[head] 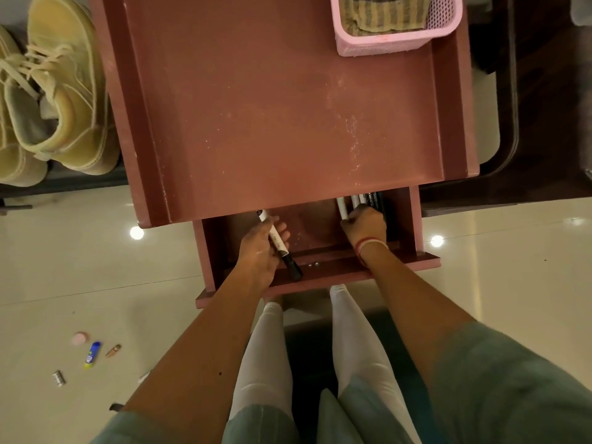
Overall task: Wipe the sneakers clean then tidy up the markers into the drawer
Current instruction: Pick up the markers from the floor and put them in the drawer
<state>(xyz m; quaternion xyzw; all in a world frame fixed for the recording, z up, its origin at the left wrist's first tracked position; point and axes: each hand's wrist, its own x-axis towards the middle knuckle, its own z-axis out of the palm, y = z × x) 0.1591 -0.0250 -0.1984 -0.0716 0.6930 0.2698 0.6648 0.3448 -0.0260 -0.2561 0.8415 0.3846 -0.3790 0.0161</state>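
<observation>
Head view, looking straight down. Reddish-brown table (288, 100), its drawer (413, 225) pulled open below the front edge.

Left hand (261, 248): fingers closed around 1 marker (279, 243), white barrel, black cap toward the drawer front. Marker lies slantwise over the drawer's left part; its far end is hidden under the table edge. Print on the barrel is too small to read.

Right hand (366, 227): clenched on a bundle of markers (360, 203) in the drawer's right part. White and dark barrels visible; their far ends run under the table top, so count cannot be told. Red-and-white wristband (368, 244) on that wrist.

Pink mesh basket (397, 27) at the table's far right corner, cut off by the top edge, holds a striped cloth (381, 14).

2 pale yellow sneakers (61, 91) on a low shelf left of the table, the left one partly out of view.

Floor, lower left: small blue-and-yellow tube (92, 354), label unreadable, among other small items hard to identify.
</observation>
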